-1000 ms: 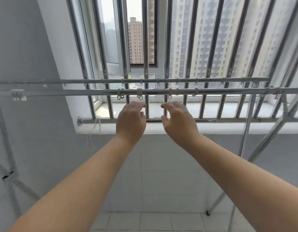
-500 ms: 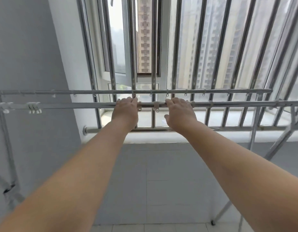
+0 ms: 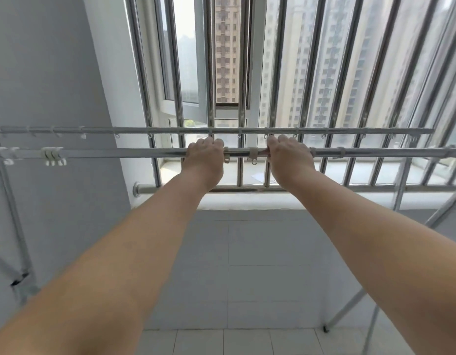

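I've got left hand (image 3: 205,161) and right hand (image 3: 291,160) curled round rail (image 3: 119,153) (hooks (image 3: 253,154) between them). Grip made; I judge any shifting not yet begun.

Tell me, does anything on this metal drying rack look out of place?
Mildly: on the near shiny steel rail, several white plastic hook clips sit bunched near its left end, while rings on the far steel rail hang evenly spaced.
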`<move>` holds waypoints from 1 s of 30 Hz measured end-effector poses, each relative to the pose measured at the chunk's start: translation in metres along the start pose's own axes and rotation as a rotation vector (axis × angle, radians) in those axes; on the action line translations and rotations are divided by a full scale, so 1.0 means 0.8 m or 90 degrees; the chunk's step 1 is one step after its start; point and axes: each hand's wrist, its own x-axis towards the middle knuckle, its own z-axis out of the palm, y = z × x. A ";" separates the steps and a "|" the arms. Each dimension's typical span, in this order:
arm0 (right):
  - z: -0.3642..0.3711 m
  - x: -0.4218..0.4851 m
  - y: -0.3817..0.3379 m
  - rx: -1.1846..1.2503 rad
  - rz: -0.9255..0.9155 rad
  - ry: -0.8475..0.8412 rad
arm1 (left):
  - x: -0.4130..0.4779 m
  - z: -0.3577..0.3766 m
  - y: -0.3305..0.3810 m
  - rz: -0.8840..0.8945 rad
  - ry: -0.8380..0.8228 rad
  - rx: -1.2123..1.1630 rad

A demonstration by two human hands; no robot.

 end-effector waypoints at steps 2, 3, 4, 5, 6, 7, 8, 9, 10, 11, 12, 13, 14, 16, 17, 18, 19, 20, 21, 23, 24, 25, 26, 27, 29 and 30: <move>0.001 -0.002 0.001 -0.003 -0.008 0.010 | -0.002 0.002 -0.001 0.009 0.017 -0.008; 0.001 -0.003 0.002 -0.006 -0.013 0.016 | -0.005 0.003 -0.002 0.013 0.025 -0.011; 0.001 -0.004 0.004 -0.006 -0.019 0.024 | -0.007 0.005 -0.003 0.017 0.033 -0.013; 0.002 -0.005 0.005 -0.005 -0.025 0.033 | -0.009 0.007 -0.003 0.021 0.043 -0.016; 0.002 -0.005 0.006 -0.004 -0.030 0.040 | -0.011 0.009 -0.004 0.024 0.054 -0.018; 0.002 -0.005 0.007 -0.004 -0.034 0.043 | -0.013 0.010 -0.005 0.024 0.062 -0.020; 0.003 -0.005 0.008 -0.002 -0.036 0.043 | -0.014 0.012 -0.004 0.023 0.068 -0.025; 0.003 -0.004 0.009 0.005 -0.037 0.043 | -0.014 0.012 -0.003 0.022 0.073 -0.033; 0.005 -0.004 0.011 0.015 -0.035 0.038 | -0.013 0.013 -0.002 0.022 0.074 -0.041; 0.006 -0.003 0.014 0.030 -0.034 0.026 | -0.013 0.014 0.000 0.023 0.077 -0.049; 0.007 -0.003 0.017 0.047 -0.035 0.011 | -0.013 0.015 0.001 0.024 0.082 -0.057; 0.010 -0.002 0.020 0.064 -0.037 -0.005 | -0.014 0.017 0.002 0.025 0.091 -0.061; 0.013 -0.003 0.022 0.077 -0.039 -0.016 | -0.015 0.019 0.002 0.027 0.104 -0.060; 0.019 -0.004 0.023 0.081 -0.036 -0.020 | -0.020 0.026 0.003 0.031 0.128 -0.050; 0.023 -0.005 0.022 0.074 -0.033 -0.015 | -0.021 0.028 0.003 0.030 0.139 -0.047; 0.027 -0.006 0.021 0.070 -0.030 -0.010 | -0.022 0.031 0.003 0.027 0.148 -0.048; 0.030 -0.007 0.021 0.069 -0.026 0.000 | -0.023 0.032 0.003 0.022 0.157 -0.050; 0.033 -0.007 0.020 0.070 -0.023 0.014 | -0.024 0.034 0.004 0.019 0.166 -0.053; 0.035 -0.007 0.020 0.069 -0.019 0.029 | -0.025 0.035 0.006 0.015 0.176 -0.060; 0.040 -0.009 0.019 0.063 -0.014 0.062 | -0.028 0.037 0.008 0.007 0.198 -0.071; 0.043 -0.011 0.019 0.058 -0.014 0.079 | -0.030 0.038 0.010 0.002 0.206 -0.072; 0.046 -0.014 0.020 0.053 -0.014 0.092 | -0.033 0.041 0.011 0.000 0.210 -0.070; 0.049 -0.017 0.020 0.048 -0.015 0.101 | -0.036 0.043 0.012 0.001 0.214 -0.068; 0.052 -0.020 0.022 0.043 -0.016 0.105 | -0.039 0.045 0.014 0.003 0.215 -0.067; 0.058 -0.026 0.024 0.037 -0.015 0.104 | -0.045 0.050 0.017 0.001 0.209 -0.070; 0.059 -0.027 0.025 0.037 -0.014 0.106 | -0.046 0.052 0.018 -0.002 0.206 -0.071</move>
